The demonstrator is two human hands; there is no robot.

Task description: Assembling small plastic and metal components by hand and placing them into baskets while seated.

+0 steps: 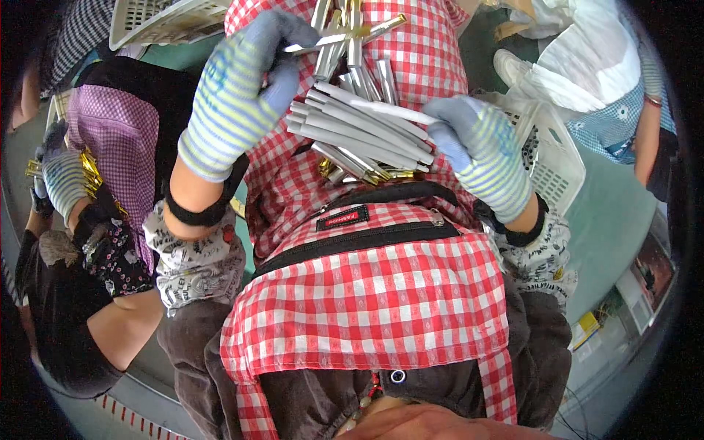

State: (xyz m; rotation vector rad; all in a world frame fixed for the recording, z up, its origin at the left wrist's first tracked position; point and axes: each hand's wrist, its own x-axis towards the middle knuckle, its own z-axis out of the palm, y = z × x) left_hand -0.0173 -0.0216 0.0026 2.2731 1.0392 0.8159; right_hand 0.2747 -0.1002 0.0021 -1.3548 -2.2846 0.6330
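My left hand [238, 95], in a striped knit glove with grey fingertips, is closed with thumb and fingers on a slim shiny gold-and-silver tube [352, 34]. The tube points to the right above the lap. My right hand [480, 150], gloved alike, pinches the end of a slim pale grey tube [374, 104], which slants up to the left. Just below it lies a bundle of similar matte grey tubes [359, 136] on the red checked apron [367, 301]. More shiny silver and gold tubes [356, 66] lie loose on the apron around the bundle.
A white slotted basket [565, 161] holding small dark-ended pieces stands beside my right hand. Another pale basket [169, 22] is at the far left. At the left a co-worker's gloved hand [64, 176] is near gold pieces; another person sits at the right, behind a green surface [609, 220].
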